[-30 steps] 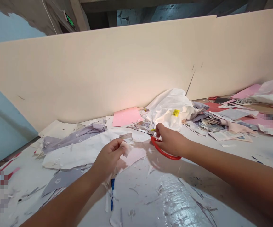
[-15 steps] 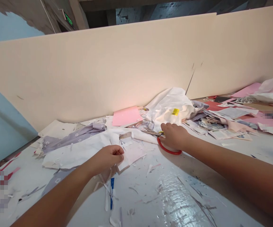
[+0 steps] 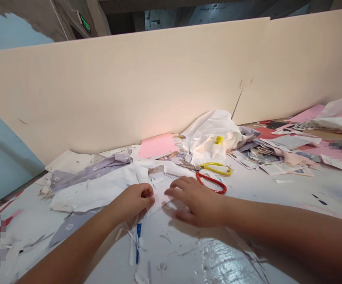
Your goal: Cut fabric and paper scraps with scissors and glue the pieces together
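Observation:
My left hand (image 3: 139, 199) pinches the left side of a small pale sheet (image 3: 160, 197), paper or thin fabric, low over the table. My right hand (image 3: 193, 201) is open, slightly blurred, its fingers spread at the sheet's right side; whether they touch it I cannot tell. Just behind that hand lies a pair of scissors (image 3: 199, 167) with one yellow and one red handle, blades pointing left. White cloth (image 3: 108, 183) stretches behind my left hand, next to lilac flowered fabric (image 3: 94, 169).
A cream partition (image 3: 147, 90) stands along the table's far side. Against it lie a pink sheet (image 3: 158, 146) and a crumpled white cloth (image 3: 213, 130) with a yellow label. Scrap stacks (image 3: 267, 154) lie to the right. A blue strip (image 3: 138, 242) and thin offcuts are scattered in front.
My right hand has let go of the scissors, leaving them on the table, and moved left and nearer to the pale sheet. My left hand keeps its pinch almost in place.

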`<state>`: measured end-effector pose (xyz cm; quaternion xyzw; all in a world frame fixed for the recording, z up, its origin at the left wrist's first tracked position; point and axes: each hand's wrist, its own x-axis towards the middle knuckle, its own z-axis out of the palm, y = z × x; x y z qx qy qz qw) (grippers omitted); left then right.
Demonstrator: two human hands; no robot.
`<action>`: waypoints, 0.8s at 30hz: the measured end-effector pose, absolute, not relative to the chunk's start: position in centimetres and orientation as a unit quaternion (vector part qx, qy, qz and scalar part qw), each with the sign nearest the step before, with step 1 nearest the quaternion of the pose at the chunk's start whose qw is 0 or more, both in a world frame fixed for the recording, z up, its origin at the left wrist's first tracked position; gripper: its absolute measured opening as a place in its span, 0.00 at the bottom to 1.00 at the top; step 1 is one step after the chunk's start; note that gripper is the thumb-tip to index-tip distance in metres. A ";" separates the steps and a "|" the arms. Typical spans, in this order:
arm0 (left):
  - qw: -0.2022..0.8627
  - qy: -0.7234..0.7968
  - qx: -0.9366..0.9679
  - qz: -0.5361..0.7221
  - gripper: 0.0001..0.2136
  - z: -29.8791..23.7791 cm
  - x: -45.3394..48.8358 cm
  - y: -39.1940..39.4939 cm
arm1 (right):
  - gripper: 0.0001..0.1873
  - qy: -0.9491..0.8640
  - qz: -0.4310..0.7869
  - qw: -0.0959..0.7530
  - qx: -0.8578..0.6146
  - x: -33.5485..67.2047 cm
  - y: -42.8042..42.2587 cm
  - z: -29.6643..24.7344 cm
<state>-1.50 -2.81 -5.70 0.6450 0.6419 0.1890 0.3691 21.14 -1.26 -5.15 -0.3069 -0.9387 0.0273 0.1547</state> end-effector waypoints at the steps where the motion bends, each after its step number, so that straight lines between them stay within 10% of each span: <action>1: 0.369 0.639 0.648 0.189 0.07 -5.7 -1.4 -2.8 | 0.22 -0.951 0.049 0.149 -0.267 20.8 -1.7 -5.4; 24: 0.373 0.615 0.675 0.164 0.10 -5.1 -2.3 -3.0 | 0.24 -0.961 0.115 0.120 -0.222 19.9 -2.7 -6.8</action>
